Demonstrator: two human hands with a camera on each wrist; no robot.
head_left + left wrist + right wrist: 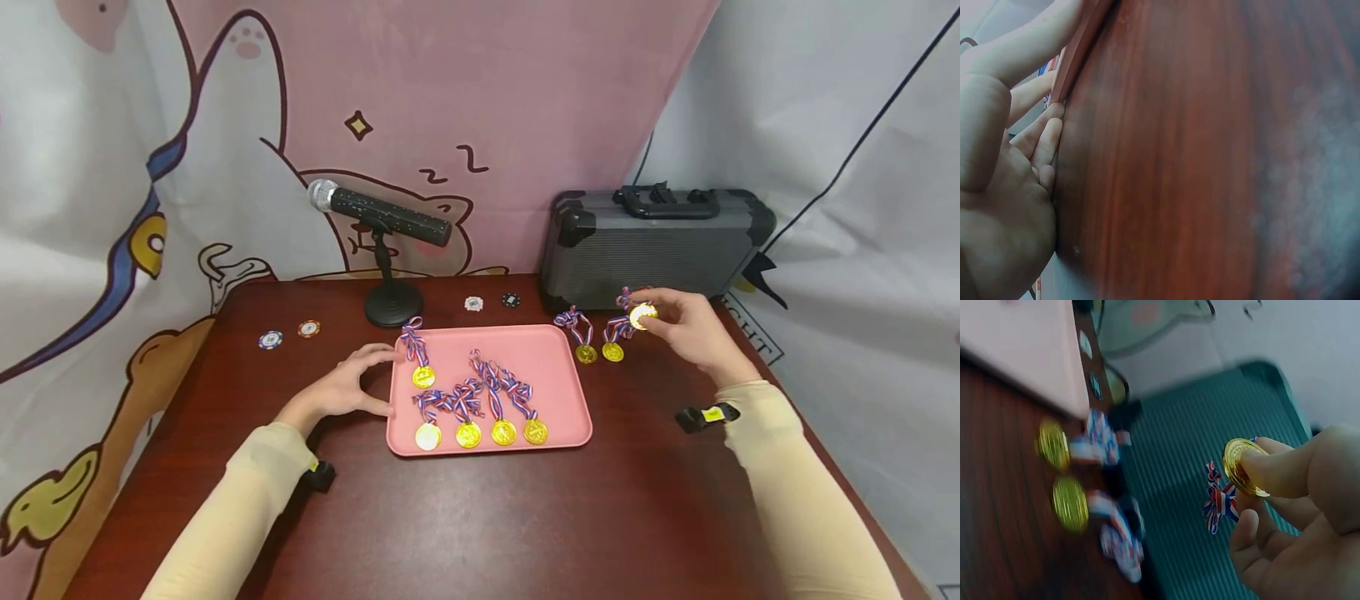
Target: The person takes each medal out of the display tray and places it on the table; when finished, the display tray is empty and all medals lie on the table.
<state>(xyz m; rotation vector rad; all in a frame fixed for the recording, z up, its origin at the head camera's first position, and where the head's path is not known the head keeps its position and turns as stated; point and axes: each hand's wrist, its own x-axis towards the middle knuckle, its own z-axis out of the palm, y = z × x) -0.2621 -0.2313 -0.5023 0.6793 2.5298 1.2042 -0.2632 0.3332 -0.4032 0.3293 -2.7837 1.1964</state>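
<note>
My right hand (686, 329) pinches a gold medal (1242, 465) between thumb and fingers, in front of the case. Its red, white and blue ribbon (1221, 500) hangs bunched beside the fingers. My left hand (341, 385) rests at the left edge of the pink tray (558, 383), fingers and thumb spread and touching its rim. On the tray lie several gold medals (503, 432) with ribbons, most along the front and one at the upper left. Two more medals, a left one (586, 354) and a right one (612, 352), lie on the table right of the tray.
A grey hard case (660, 250) stands upright at the back right. Behind the tray, a black microphone (390, 215) sits on a desk stand (393, 302). Several poker chips (271, 339) lie on the dark wooden table (480, 525). Printed cloth (525, 100) hangs behind.
</note>
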